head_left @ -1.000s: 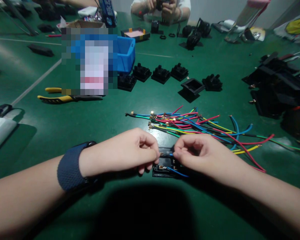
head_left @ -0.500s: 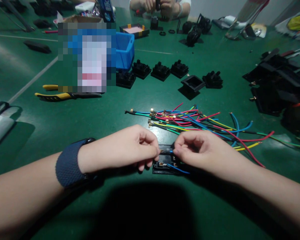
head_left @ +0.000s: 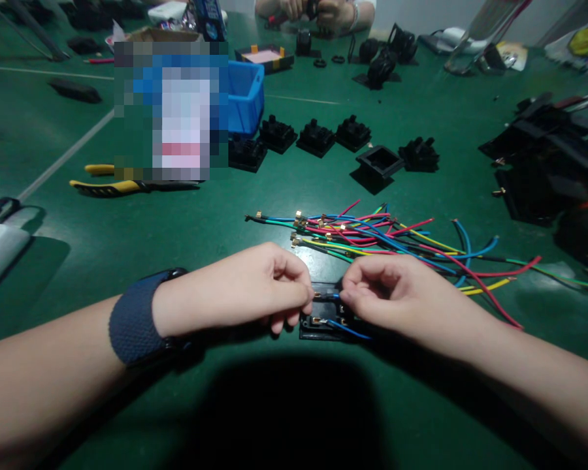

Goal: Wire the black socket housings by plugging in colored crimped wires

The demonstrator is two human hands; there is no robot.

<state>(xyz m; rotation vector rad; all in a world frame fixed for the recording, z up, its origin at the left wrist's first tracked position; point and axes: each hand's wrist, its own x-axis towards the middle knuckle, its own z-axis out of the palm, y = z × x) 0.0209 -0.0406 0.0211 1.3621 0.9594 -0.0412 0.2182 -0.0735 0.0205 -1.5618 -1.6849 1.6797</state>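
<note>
A black plastic housing (head_left: 323, 334) lies on the green table, partly covered by both hands. Over its far part runs a short blue wire (head_left: 336, 296) with a brass terminal at its left end. The fingertips of my left hand (head_left: 274, 287) are closed at that terminal. My right hand (head_left: 392, 290) pinches the blue part of the same wire, its thumb against the index finger. Along the near side of the housing a second blue wire (head_left: 347, 329) lies with its brass terminal in a slot. My fingers hide the rest of the housing.
Just beyond my hands lies a loose bundle of coloured wires (head_left: 387, 235). Farther back are several black sockets (head_left: 315, 137), a black square frame (head_left: 379, 163), yellow-handled pliers (head_left: 112, 188) and a blue bin (head_left: 245, 98). Black parts (head_left: 534, 189) are heaped at right. Another person's hands (head_left: 318, 13) work opposite.
</note>
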